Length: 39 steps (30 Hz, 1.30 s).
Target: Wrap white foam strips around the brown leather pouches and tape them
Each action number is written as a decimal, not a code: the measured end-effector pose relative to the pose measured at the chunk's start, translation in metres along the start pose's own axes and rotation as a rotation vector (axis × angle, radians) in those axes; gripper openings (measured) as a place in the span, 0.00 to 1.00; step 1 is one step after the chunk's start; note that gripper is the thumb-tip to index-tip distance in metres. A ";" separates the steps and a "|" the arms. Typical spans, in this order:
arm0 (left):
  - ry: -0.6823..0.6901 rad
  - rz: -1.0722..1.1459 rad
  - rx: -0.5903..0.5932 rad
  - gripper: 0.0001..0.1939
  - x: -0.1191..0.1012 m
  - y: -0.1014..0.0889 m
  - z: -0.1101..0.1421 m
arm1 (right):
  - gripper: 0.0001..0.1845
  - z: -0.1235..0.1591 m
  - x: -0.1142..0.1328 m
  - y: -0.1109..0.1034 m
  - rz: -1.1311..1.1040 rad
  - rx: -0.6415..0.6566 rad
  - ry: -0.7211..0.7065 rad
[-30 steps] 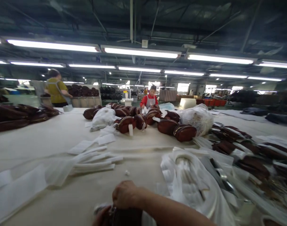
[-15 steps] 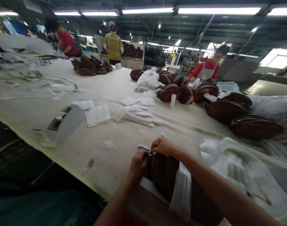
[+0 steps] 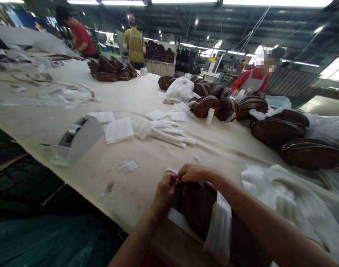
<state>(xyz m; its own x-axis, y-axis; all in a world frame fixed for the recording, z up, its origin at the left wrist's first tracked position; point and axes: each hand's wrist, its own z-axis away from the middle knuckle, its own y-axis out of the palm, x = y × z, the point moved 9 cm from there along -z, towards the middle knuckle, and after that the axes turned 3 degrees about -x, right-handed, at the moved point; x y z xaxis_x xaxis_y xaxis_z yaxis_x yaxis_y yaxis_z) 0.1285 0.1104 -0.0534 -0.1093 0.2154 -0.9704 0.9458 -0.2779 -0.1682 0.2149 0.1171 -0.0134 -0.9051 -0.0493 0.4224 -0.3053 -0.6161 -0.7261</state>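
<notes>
A dark brown leather bag [image 3: 198,207] lies at the table's near edge in front of me. My left hand [image 3: 167,188] is closed in a pinch at the bag's far end. Right beside it, my right hand [image 3: 193,173] pinches at the same end, its fingers bent down and nearly touching the left ones. The small part between the fingertips is too hidden to name. A strip of white foam wrap [image 3: 219,226] hangs over the bag's side, under my right forearm. A bit of white wrapping [image 3: 172,171] shows just beyond my left fingertips.
A grey tape dispenser [image 3: 84,135] stands at the left. White foam sheets [image 3: 119,129] and strips lie mid-table. Several brown bags [image 3: 205,106] line the right side, near crumpled white wrapping [image 3: 272,189]. Another bag pile [image 3: 108,70] sits farther back. Co-workers [image 3: 136,44] stand around the table.
The view has tilted down and shifted slightly left, so the table's things sit a little differently in the picture. Both hands stay pinched at the bag's end, with only slight finger movement.
</notes>
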 end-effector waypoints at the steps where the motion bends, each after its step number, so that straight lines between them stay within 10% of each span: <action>1: 0.006 0.004 0.006 0.03 -0.001 0.000 0.000 | 0.16 0.000 0.001 0.000 -0.007 0.011 0.000; 19: 0.133 -0.042 0.011 0.07 -0.010 0.003 -0.001 | 0.13 0.002 0.005 -0.003 0.083 -0.023 0.035; 39: -0.276 0.354 -0.091 0.09 0.009 -0.019 -0.001 | 0.15 0.005 0.017 -0.007 0.106 -0.235 -0.142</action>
<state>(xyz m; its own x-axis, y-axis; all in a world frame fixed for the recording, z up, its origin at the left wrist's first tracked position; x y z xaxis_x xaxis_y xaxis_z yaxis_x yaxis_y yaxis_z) 0.1100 0.1184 -0.0592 0.1595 -0.1392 -0.9773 0.9614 -0.2030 0.1859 0.2031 0.1164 0.0015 -0.8903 -0.2233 0.3970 -0.2861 -0.4039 -0.8689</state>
